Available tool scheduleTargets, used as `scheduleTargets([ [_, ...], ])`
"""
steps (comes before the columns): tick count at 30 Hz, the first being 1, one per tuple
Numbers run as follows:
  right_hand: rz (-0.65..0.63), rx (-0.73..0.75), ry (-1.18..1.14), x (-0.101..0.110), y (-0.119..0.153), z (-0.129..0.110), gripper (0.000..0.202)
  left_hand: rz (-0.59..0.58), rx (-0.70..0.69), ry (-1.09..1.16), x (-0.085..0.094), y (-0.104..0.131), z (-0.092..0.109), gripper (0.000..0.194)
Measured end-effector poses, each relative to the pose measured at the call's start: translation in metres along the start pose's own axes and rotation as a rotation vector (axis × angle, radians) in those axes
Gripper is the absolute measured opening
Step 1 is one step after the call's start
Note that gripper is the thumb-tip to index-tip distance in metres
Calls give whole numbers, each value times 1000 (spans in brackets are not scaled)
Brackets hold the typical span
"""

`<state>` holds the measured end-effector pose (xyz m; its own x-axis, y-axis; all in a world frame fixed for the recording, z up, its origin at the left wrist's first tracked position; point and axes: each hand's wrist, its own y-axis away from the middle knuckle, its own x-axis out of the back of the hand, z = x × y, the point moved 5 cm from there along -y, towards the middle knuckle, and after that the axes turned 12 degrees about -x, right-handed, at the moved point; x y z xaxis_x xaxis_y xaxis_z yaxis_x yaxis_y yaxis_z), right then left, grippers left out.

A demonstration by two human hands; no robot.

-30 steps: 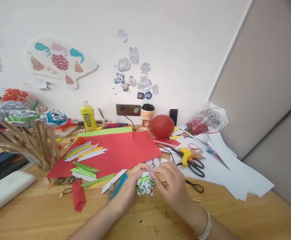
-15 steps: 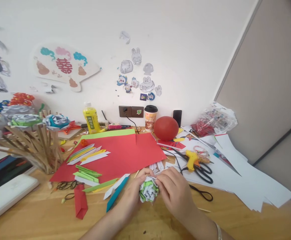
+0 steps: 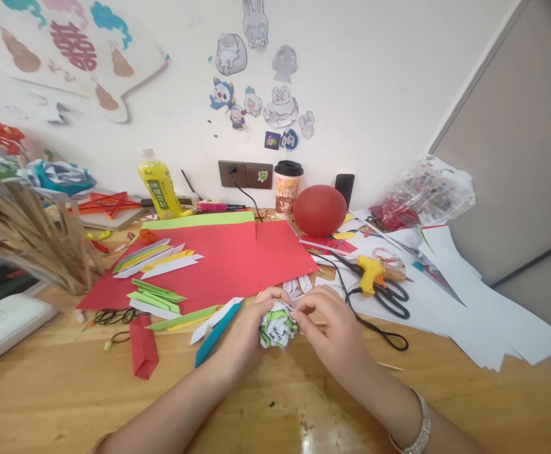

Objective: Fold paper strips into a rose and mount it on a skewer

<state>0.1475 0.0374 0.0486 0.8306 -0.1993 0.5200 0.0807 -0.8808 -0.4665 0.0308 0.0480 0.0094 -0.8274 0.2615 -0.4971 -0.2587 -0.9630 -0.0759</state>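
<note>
A white and green paper flower [image 3: 278, 326] is held above the wooden table, its folded petals facing me. My left hand [image 3: 249, 323] wraps around its left and far side, fingers closed on it. At the flower's right edge, my right hand [image 3: 330, 321] pinches a petal between thumb and forefinger. Just left of my left hand lie a folded blue paper strip [image 3: 217, 333] and a white strip [image 3: 212, 321]. A red folded paper piece [image 3: 143, 347] rests farther left.
Behind the hands lies red paper [image 3: 228, 265] with several folded strips. A yellow glue gun [image 3: 371, 274] and black-handled scissors [image 3: 393, 299] sit at right near white paper [image 3: 488, 315]. A red balloon [image 3: 319, 210], a cup [image 3: 287, 189] and a bottle [image 3: 160, 188] stand behind. Paper flowers [image 3: 58, 176] are left.
The view has tilted down and come closer, so the wall shows less. Both hands still hold the flower; the right fingers have shifted slightly at its right edge.
</note>
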Motion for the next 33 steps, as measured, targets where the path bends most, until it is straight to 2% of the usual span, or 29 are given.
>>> scheduleTargets([
  [5,-130,-292,-242,-5,-3,13,12,-18,17,26,3,-3,-5,14],
  [8,-129,-358,-314,-7,-3,18,11,-30,23,36,3,-3,-6,12],
  [11,-56,-257,-198,-4,-3,15,14,-32,5,32,2,-2,-5,12],
  [16,69,87,87,-3,2,0,21,-2,-22,10,0,-1,-2,13],
  [19,105,208,205,-5,6,-7,23,8,-24,27,1,-1,-1,13],
  [24,193,200,251,1,7,-8,19,-53,-35,89,-1,-1,-4,19],
  [30,156,289,315,0,7,-14,26,-27,-18,123,0,0,-5,19],
  [33,143,223,254,5,6,-11,25,-13,-3,134,-3,1,-1,18],
])
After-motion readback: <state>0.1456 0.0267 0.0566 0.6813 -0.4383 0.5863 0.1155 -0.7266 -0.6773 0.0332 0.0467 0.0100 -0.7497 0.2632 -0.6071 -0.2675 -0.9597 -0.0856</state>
